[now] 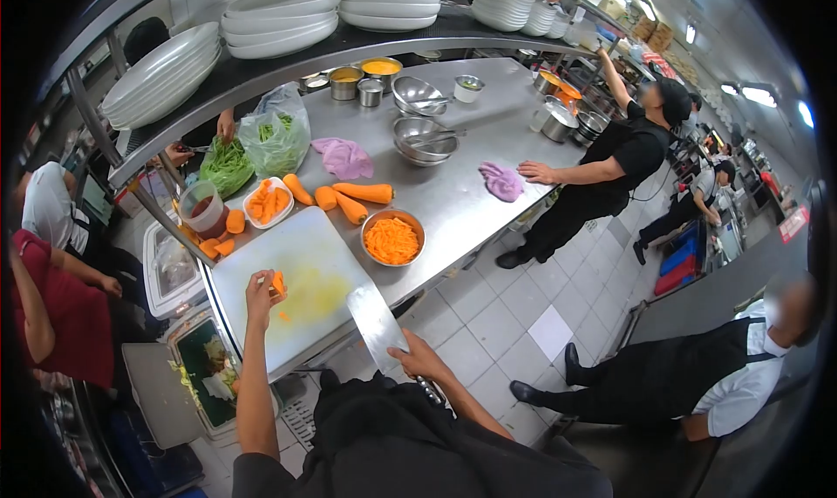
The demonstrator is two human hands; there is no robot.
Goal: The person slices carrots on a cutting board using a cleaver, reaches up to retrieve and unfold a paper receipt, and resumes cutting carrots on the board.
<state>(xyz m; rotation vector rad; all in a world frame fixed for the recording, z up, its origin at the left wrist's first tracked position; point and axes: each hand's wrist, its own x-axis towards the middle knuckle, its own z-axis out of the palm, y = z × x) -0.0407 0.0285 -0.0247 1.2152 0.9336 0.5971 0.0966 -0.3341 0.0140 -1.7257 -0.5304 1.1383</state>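
broad metal cleaver [375, 325], carrot chunk [278, 286]

Your right hand [423, 359] covers part of the dark handle [431, 392] on the broad rectangular steel cleaver [373, 326]. Your left hand [259, 294] partly hides the cut orange carrot [278, 284] you grip. The lower edge cuts off your black garment [384, 446]. The small red sign [794, 224] at far right is too blurred for you to read.

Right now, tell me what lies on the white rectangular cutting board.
A small orange carrot scrap and a yellowish stain show on the board. The left hand, holding cut orange carrot, hides the patch behind it; the broad steel cleaver covers some of the right corner.
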